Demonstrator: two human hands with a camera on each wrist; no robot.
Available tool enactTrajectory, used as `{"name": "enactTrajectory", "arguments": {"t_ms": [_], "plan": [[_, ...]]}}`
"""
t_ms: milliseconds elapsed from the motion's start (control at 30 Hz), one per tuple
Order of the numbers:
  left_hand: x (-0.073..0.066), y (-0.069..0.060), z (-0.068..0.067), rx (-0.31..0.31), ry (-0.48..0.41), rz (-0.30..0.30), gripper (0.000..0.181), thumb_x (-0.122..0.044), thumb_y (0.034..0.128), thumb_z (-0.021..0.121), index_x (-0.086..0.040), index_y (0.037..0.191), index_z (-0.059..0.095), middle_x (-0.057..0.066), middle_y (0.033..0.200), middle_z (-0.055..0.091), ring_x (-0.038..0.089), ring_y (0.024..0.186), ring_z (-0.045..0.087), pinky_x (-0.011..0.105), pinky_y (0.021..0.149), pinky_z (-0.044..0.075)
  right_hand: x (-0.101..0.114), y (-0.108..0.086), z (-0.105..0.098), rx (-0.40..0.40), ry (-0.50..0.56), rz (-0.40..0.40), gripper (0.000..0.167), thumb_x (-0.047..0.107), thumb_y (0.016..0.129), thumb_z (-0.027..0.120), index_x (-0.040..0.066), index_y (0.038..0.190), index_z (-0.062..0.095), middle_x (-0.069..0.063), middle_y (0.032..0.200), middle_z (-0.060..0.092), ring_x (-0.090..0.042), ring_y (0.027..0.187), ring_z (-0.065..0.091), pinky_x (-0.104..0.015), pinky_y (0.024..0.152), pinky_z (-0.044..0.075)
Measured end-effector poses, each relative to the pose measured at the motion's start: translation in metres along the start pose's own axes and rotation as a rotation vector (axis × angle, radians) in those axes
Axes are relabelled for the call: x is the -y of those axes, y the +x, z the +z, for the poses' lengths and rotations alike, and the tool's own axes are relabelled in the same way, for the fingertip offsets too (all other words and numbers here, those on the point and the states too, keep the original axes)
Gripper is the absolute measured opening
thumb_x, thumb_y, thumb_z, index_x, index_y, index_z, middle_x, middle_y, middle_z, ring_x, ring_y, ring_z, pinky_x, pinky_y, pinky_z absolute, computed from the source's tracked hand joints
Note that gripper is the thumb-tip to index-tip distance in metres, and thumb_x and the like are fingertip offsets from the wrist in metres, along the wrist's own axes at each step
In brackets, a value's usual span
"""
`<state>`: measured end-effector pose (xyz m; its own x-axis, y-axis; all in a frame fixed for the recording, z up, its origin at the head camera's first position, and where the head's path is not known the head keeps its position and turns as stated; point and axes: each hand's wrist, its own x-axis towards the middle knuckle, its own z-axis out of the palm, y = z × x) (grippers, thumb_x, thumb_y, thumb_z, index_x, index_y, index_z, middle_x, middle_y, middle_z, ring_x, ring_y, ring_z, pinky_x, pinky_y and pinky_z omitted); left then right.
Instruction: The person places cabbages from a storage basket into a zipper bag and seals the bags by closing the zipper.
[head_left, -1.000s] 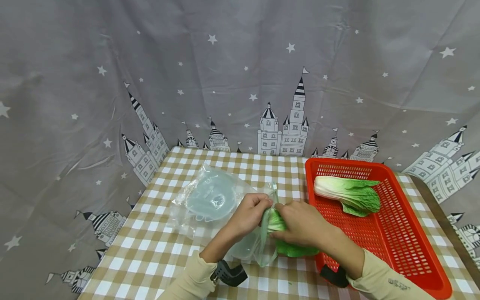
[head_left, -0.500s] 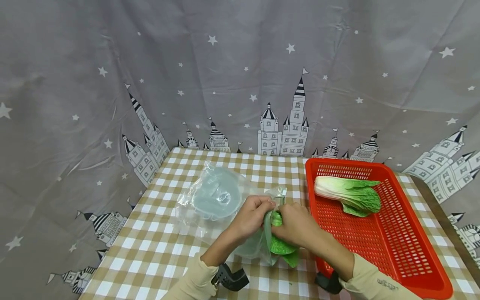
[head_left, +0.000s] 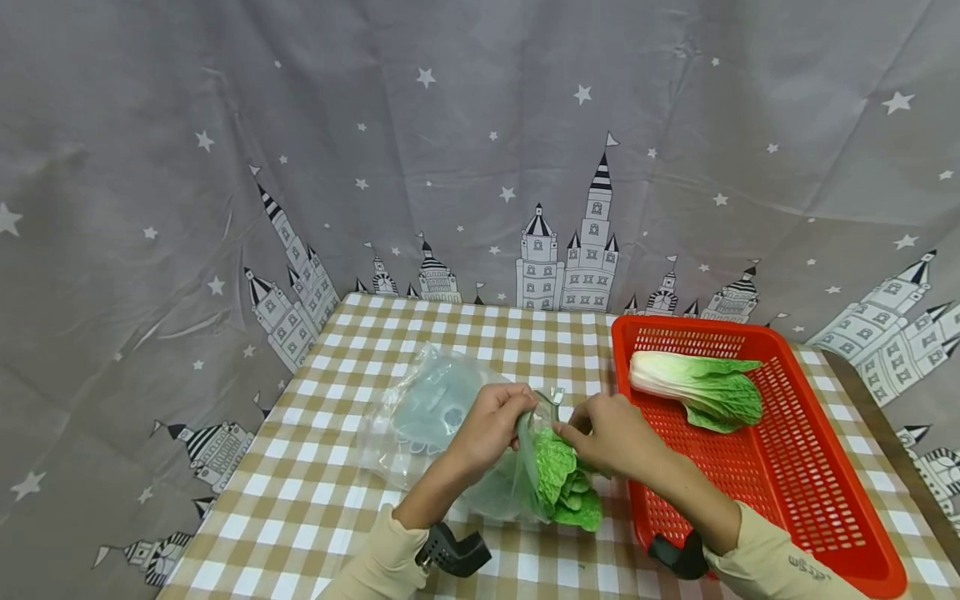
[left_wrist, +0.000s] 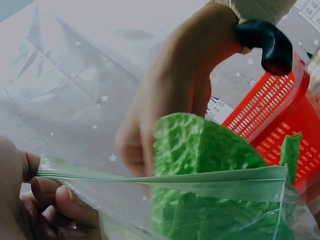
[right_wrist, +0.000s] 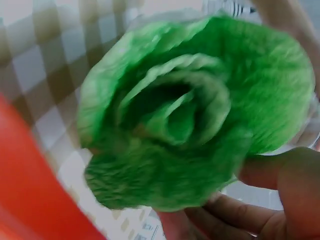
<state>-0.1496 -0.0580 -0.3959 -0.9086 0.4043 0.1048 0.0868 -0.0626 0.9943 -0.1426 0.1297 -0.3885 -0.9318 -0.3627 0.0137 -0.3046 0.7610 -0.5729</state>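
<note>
My left hand point(head_left: 491, 429) pinches the zip edge of a clear plastic zip bag point(left_wrist: 125, 192) between thumb and fingers. The leafy green end of a napa cabbage point(head_left: 566, 487) sticks out of the bag's mouth; its base is hidden by the bag and the left hand. On the right side of the mouth, my right hand point(head_left: 618, 433) grips the cabbage leaves with curled fingers and thumb. The right wrist view looks straight into the cabbage's leaf tips point(right_wrist: 175, 115), somewhat blurred.
More clear bags point(head_left: 431, 400) lie flat left of the hands on the checkered tablecloth point(head_left: 300, 475). At right stands a red perforated basket point(head_left: 806, 425) holding another napa cabbage point(head_left: 697, 390). A grey curtain point(head_left: 450, 125) hangs behind the table.
The cabbage has gone deeper into the bag, its leaves turned toward the front. My right hand has shifted slightly right, and the left still holds the bag edge. The flat bags slid a little.
</note>
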Motion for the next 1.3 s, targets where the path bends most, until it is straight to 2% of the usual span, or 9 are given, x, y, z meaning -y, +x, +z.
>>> {"name": "enactTrajectory", "arguments": {"t_ms": [200,400,567,667,833,933,1067,1167,1300], "plan": [[-0.005,0.0,-0.001,0.011,-0.018,0.023,0.033,-0.005,0.0988,0.041,-0.003,0.066,0.045,0.0,0.059,0.043,0.008,0.046,0.038,0.021,0.044,0.035,-0.012,0.012,-0.001,0.035,-0.079,-0.012,0.026,0.025,0.084,0.077,0.016,0.062,0.066,0.011,0.056,0.056,-0.008,0.051,0.05,-0.028,0.049,0.043],[-0.01,-0.002,-0.006,0.032,-0.058,0.037,0.034,-0.006,0.0991,0.041,-0.006,0.065,0.041,-0.001,0.055,0.036,0.007,0.045,0.033,0.022,0.044,0.034,-0.019,0.019,0.002,0.031,-0.144,-0.005,0.018,0.026,0.082,0.079,0.018,0.067,0.072,0.01,0.064,0.061,-0.01,0.057,0.052,-0.031,0.051,0.044],[-0.015,-0.005,-0.013,0.067,-0.091,0.05,0.034,-0.009,0.0995,0.041,-0.007,0.065,0.039,-0.001,0.055,0.032,0.008,0.046,0.031,0.023,0.045,0.034,-0.022,0.02,0.001,0.078,-0.137,-0.093,0.017,0.021,0.084,0.077,0.019,0.068,0.072,0.014,0.06,0.058,-0.006,0.053,0.047,-0.028,0.048,0.041],[-0.02,-0.006,-0.02,0.066,-0.124,0.068,0.034,-0.009,0.0991,0.041,-0.009,0.065,0.04,-0.003,0.055,0.034,0.007,0.047,0.032,0.021,0.046,0.035,-0.023,0.018,-0.004,0.058,-0.117,-0.173,0.021,0.016,0.085,0.075,0.021,0.065,0.07,0.016,0.057,0.053,-0.004,0.052,0.044,-0.026,0.048,0.039],[-0.033,-0.005,-0.038,0.051,-0.284,0.125,0.036,-0.011,0.1007,0.038,-0.013,0.065,0.039,-0.007,0.056,0.037,0.006,0.048,0.034,0.018,0.047,0.032,-0.023,0.012,-0.02,0.022,-0.096,-0.243,0.028,0.014,0.087,0.072,0.022,0.062,0.061,0.018,0.055,0.044,-0.001,0.05,0.036,-0.024,0.051,0.035],[-0.041,-0.003,-0.049,0.039,-0.348,0.16,0.036,-0.011,0.1021,0.037,-0.014,0.066,0.038,-0.008,0.057,0.035,0.005,0.047,0.033,0.016,0.047,0.03,-0.021,0.007,-0.032,0.103,-0.044,-0.244,0.033,0.008,0.088,0.067,0.021,0.059,0.054,0.017,0.053,0.039,0.0,0.048,0.036,-0.022,0.048,0.034],[-0.053,0.001,-0.057,-0.016,-0.313,0.201,0.034,-0.007,0.1006,0.038,-0.012,0.067,0.039,-0.007,0.057,0.034,0.006,0.046,0.032,0.018,0.045,0.027,-0.014,0.002,-0.049,0.224,0.122,-0.245,0.029,-0.002,0.084,0.06,0.017,0.062,0.057,0.013,0.055,0.047,-0.002,0.047,0.044,-0.022,0.044,0.037],[-0.065,0.005,-0.059,-0.05,-0.273,0.24,0.034,-0.005,0.0989,0.038,-0.01,0.066,0.039,-0.005,0.058,0.032,0.008,0.046,0.029,0.022,0.044,0.022,-0.007,0.002,-0.066,0.254,0.251,-0.236,0.028,0.002,0.091,0.058,0.013,0.066,0.062,0.005,0.059,0.056,-0.005,0.048,0.043,-0.021,0.044,0.034],[-0.084,0.011,-0.063,-0.092,-0.239,0.27,0.035,-0.004,0.098,0.039,-0.008,0.064,0.038,-0.003,0.057,0.031,0.011,0.046,0.027,0.024,0.044,0.019,0.006,0.002,-0.092,0.23,0.381,-0.195,0.03,0.006,0.097,0.052,0.006,0.07,0.063,-0.007,0.062,0.059,-0.01,0.049,0.045,-0.021,0.043,0.03]]}}
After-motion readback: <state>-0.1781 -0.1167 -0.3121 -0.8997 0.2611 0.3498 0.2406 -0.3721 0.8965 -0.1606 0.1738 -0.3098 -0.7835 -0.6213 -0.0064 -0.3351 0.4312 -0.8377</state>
